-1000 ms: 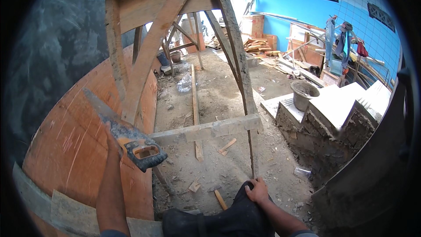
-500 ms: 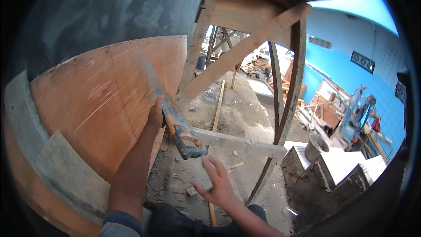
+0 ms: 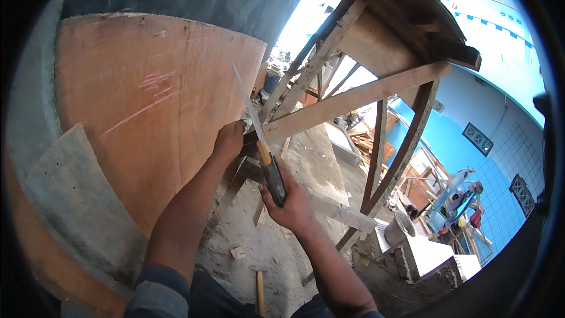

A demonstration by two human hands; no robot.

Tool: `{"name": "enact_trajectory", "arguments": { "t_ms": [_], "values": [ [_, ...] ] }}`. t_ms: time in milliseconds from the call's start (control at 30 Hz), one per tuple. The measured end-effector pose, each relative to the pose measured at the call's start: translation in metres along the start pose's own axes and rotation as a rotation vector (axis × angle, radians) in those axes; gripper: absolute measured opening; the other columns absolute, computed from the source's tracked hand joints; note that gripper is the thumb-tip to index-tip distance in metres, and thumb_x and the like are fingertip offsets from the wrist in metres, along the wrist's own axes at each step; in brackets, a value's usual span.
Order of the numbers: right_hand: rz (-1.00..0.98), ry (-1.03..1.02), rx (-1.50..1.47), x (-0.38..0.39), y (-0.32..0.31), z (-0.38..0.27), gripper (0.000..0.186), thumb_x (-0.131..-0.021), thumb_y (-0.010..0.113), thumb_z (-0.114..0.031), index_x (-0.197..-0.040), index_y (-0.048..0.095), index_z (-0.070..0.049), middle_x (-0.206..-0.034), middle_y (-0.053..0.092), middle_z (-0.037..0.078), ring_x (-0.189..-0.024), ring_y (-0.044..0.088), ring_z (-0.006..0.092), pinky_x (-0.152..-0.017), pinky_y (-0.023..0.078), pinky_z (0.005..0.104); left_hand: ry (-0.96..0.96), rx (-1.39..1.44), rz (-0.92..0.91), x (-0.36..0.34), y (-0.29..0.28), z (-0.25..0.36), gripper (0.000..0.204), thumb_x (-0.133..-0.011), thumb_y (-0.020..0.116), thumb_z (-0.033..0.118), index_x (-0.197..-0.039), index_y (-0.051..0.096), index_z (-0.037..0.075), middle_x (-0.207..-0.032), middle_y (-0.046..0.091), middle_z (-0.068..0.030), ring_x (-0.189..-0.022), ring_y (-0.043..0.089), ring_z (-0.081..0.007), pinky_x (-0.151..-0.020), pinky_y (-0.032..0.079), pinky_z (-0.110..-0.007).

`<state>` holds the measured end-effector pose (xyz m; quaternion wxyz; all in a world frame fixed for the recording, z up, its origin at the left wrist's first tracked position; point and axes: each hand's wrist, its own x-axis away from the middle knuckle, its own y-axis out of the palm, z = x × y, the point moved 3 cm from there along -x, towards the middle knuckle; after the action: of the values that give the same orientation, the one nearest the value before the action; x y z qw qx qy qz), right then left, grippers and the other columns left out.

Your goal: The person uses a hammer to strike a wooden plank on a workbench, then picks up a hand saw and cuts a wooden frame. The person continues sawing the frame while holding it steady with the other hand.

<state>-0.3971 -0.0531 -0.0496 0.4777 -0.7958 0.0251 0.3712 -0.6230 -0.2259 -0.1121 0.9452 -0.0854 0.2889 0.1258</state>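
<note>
My right hand [image 3: 291,203] is closed around the black and yellow handle of a handsaw [image 3: 272,171]. The saw's narrow-looking blade points up and away, edge-on to me, beside the lower end of a diagonal wooden brace [image 3: 353,100]. Just left of the blade, my left hand [image 3: 228,141] is closed at that lower end of the brace; its fingertips are partly hidden. The brace crosses a wooden trestle frame [image 3: 406,135], and a horizontal rail [image 3: 341,212] runs below my right hand.
A large plywood sheet [image 3: 159,106] stands on the left against a dark wall, with a grey offcut [image 3: 88,188] before it. A hammer [image 3: 261,291] lies on the dusty ground near my legs. A bucket [image 3: 399,228] sits on pale steps at right; piled scrap wood lies beyond.
My right hand, open beside the saw before, now grips its handle. My left hand has gone from the saw blade to the brace's lower end. The view has shifted and tilted.
</note>
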Motion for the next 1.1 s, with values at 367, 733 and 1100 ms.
{"name": "enact_trajectory", "arguments": {
  "t_ms": [367, 733, 1100],
  "values": [
    [-0.040, 0.370, -0.006, 0.166, -0.059, -0.074, 0.066, -0.074, 0.058, -0.001, -0.140, 0.048, 0.005, -0.129, 0.061, 0.025, -0.125, 0.058, 0.0350, -0.104, 0.045, 0.0416, -0.009, -0.354, -0.040, 0.013, 0.012, 0.034, 0.058, -0.102, 0.032, 0.038, -0.080, 0.071, 0.001, -0.082, 0.069, -0.0249, -0.081, 0.067, -0.0442, -0.079, 0.052, -0.053],
    [-0.003, 0.257, 0.018, 0.084, -0.026, -0.025, 0.077, -0.073, 0.066, -0.005, -0.146, 0.043, -0.008, -0.104, 0.068, 0.025, -0.093, 0.071, 0.0368, -0.080, 0.056, 0.0393, 0.024, -0.414, -0.096, 0.012, 0.011, 0.035, 0.054, -0.101, 0.034, 0.037, -0.084, 0.071, 0.002, -0.085, 0.069, -0.0240, -0.084, 0.068, -0.0433, -0.079, 0.053, -0.052],
    [0.031, 0.220, 0.013, 0.009, 0.009, 0.001, 0.069, -0.075, 0.064, -0.007, -0.142, 0.047, -0.006, -0.086, 0.068, 0.019, -0.075, 0.070, 0.0287, -0.072, 0.055, 0.0358, -0.001, -0.364, -0.072, 0.011, 0.011, 0.029, 0.056, -0.101, 0.034, 0.035, -0.079, 0.071, 0.000, -0.082, 0.068, -0.0263, -0.082, 0.067, -0.0439, -0.079, 0.052, -0.053]
  ]
}}
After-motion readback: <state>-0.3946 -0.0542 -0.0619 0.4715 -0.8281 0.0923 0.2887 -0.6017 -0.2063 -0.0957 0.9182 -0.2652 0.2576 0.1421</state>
